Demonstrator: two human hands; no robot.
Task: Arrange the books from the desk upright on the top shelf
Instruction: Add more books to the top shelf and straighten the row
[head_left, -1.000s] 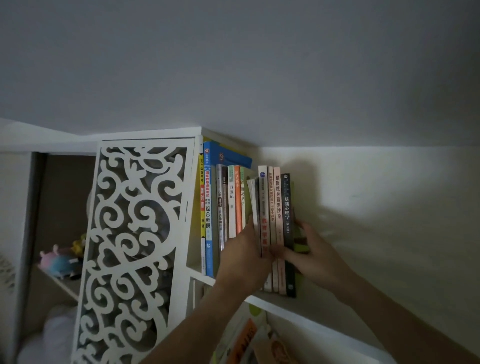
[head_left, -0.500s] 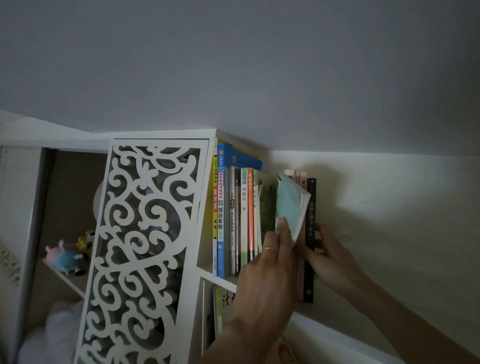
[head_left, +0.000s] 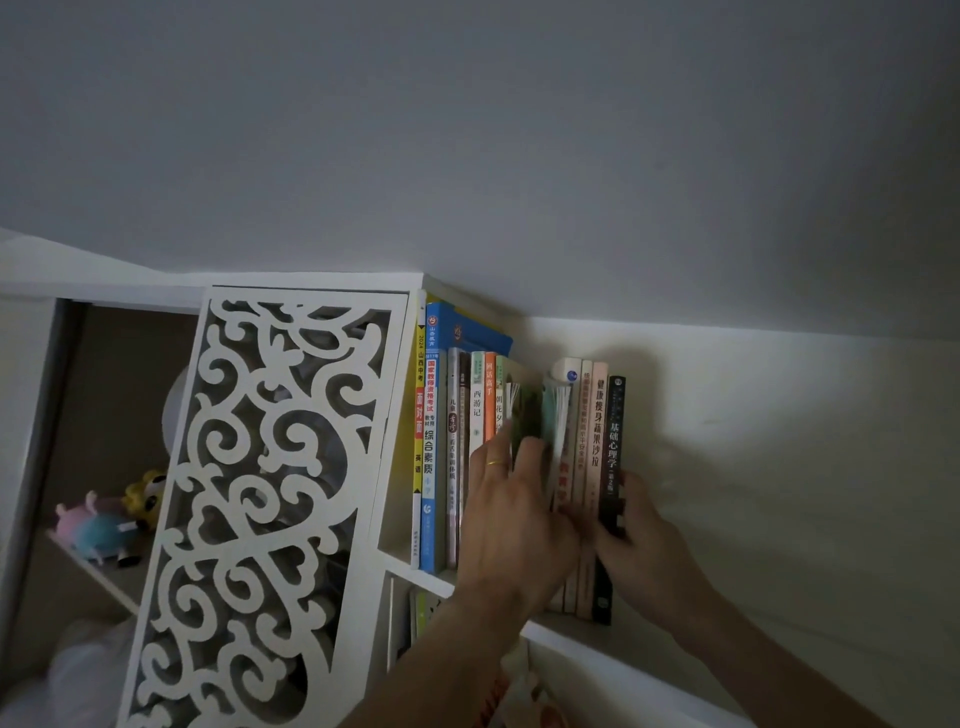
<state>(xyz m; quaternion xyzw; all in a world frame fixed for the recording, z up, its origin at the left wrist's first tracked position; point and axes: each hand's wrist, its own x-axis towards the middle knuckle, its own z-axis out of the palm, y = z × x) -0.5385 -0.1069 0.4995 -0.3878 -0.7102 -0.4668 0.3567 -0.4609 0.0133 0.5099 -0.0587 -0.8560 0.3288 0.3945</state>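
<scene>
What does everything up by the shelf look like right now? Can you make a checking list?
Surface: white top shelf board, books standing upright on it.
Job's things: row of upright books, from tall blue-spined book to black-spined book; pale green book sits in a gap between them.
Clutter: plush toys on the left shelf.
Hands: left hand grips the pale green book; right hand holds the black-spined book.
Cables: nothing seen.
Surroundings: white carved scroll panel, grey ceiling, white wall.
</scene>
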